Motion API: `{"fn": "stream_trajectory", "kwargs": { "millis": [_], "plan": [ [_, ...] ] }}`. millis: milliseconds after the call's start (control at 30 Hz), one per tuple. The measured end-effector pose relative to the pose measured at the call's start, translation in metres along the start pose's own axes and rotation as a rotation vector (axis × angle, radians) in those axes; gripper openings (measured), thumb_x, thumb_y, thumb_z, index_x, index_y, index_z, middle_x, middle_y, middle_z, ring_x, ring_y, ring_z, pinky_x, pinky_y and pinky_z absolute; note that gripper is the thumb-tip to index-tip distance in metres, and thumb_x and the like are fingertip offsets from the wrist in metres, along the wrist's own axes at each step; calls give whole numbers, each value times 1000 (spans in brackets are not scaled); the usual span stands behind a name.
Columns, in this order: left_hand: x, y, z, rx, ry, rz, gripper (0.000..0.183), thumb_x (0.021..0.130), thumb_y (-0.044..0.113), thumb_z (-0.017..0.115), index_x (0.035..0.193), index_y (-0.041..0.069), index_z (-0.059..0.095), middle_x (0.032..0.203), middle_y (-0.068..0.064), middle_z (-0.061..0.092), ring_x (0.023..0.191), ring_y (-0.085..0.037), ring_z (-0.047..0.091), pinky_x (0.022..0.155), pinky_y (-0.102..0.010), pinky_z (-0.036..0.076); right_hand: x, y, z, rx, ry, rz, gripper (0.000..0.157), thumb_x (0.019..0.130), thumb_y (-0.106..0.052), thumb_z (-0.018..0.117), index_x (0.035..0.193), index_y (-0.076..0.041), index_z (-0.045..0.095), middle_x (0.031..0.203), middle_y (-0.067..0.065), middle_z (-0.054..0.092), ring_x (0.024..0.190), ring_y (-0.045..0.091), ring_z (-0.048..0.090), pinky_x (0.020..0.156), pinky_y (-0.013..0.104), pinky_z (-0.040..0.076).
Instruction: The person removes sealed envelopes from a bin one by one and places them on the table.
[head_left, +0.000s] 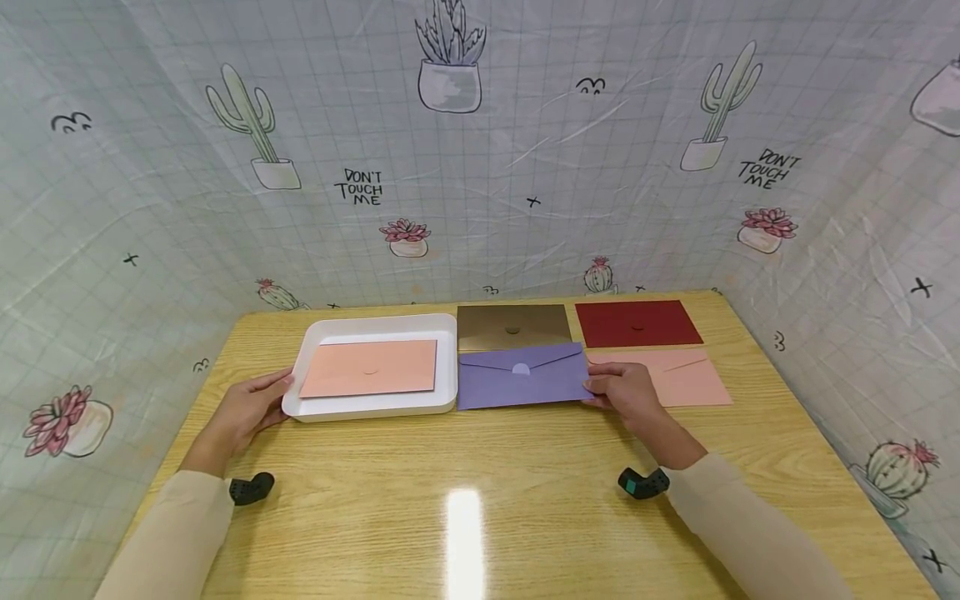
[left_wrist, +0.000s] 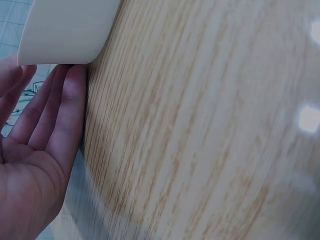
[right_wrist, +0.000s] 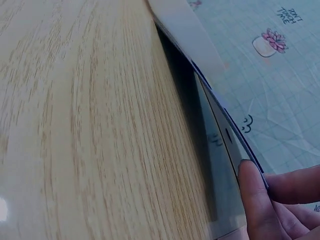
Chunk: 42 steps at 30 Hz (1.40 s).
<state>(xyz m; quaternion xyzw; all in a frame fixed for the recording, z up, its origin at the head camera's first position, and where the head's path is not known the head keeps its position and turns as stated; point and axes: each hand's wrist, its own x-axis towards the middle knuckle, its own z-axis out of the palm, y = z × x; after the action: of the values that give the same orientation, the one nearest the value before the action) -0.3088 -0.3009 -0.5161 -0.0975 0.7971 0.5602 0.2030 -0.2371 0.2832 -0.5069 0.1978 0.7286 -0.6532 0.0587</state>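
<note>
At the left end of the white tray [head_left: 375, 408], my left hand [head_left: 251, 408] has its fingertips at the outer wall and rim. The left wrist view shows long fingers [left_wrist: 72, 105] reaching the tray wall [left_wrist: 65, 35], with other fingers at its rim. A pink envelope [head_left: 367, 369] lies inside the tray, flap up. My right hand [head_left: 626, 396] pinches the right edge of a purple envelope [head_left: 517, 385] between thumb and fingers. In the right wrist view this envelope [right_wrist: 220, 107] appears edge-on, tilted up over the table. Its left end is close beside the tray.
A gold envelope [head_left: 513, 325] lies behind the purple one. A red envelope [head_left: 637, 323] is at the back right, with another pink envelope [head_left: 690, 379] in front of it, partly covered by my right hand. A cactus-print cloth [head_left: 480, 200] hangs around the wooden table [head_left: 360, 492].
</note>
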Motion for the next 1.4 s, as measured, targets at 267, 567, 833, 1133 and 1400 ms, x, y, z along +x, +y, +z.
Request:
{"fn": "stream_trajectory", "kwargs": {
  "millis": [267, 567, 833, 1133, 1400],
  "plan": [
    [1, -1, 0, -13, -5, 4, 69, 109, 45, 49, 165, 12, 26, 171, -24, 22, 91, 14, 60, 84, -16, 60, 0, 4, 2, -21, 16, -5, 39, 96, 5, 67, 133, 16, 61, 98, 8, 73, 77, 5, 74, 70, 28, 65],
    [3, -3, -1, -17, -8, 10, 70, 109, 46, 49, 165, 11, 25, 171, -26, 22, 92, 13, 60, 83, -17, 60, -2, 6, 2, -13, 21, -14, 35, 96, 7, 67, 129, 19, 62, 92, 5, 74, 79, 6, 75, 71, 27, 64],
    [1, 0, -1, -15, 1, 0, 73, 108, 48, 52, 164, 11, 25, 171, -25, 23, 90, 11, 60, 82, -16, 60, -3, 5, 2, -32, 29, -10, 34, 97, 6, 67, 129, 17, 63, 100, 9, 75, 80, 6, 75, 72, 26, 64],
    [2, 1, 0, -17, -1, 3, 68, 110, 44, 49, 164, 11, 25, 171, -26, 23, 91, 11, 60, 83, -16, 59, -4, 4, 2, -47, 34, 7, 33, 97, 3, 68, 127, 16, 65, 110, 16, 73, 79, 7, 76, 71, 26, 64],
    [1, -1, -1, -16, -1, -5, 71, 108, 47, 51, 164, 11, 25, 171, -26, 23, 90, 11, 60, 83, -16, 59, -6, 4, 2, -37, 39, 23, 33, 97, 2, 70, 126, 16, 66, 103, 12, 74, 76, 9, 77, 70, 28, 64]
  ]
}}
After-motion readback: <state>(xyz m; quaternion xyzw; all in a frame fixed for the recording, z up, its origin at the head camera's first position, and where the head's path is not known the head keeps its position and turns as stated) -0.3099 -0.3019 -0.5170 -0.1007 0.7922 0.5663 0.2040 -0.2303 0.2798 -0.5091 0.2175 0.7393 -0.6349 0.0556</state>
